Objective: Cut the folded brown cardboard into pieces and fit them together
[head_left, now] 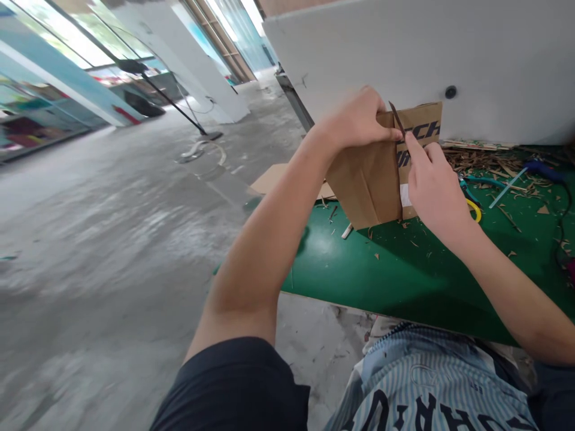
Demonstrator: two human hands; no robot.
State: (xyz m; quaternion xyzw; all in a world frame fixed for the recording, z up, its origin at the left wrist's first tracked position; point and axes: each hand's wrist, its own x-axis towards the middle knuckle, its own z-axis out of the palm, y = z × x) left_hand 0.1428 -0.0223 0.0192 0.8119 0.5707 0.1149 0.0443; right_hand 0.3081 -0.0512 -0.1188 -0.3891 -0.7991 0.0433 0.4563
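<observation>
A folded piece of brown cardboard with dark printed letters stands upright above the green tabletop. My left hand grips its top edge, fingers behind and thumb across the near face. A thin dark-brown strip, pointed at its top, slants along the upper part of the fold. My right hand is closed, with its fingertips at the strip's lower end and the knuckles against the printed side. Whether the strip is a blade or a cardboard sliver, I cannot tell.
On the green table lie brown scraps, teal-handled pliers, a yellow ring-shaped handle and a blue glue gun with a pale stick. A flat cardboard sheet reaches past the left edge. A white panel stands behind.
</observation>
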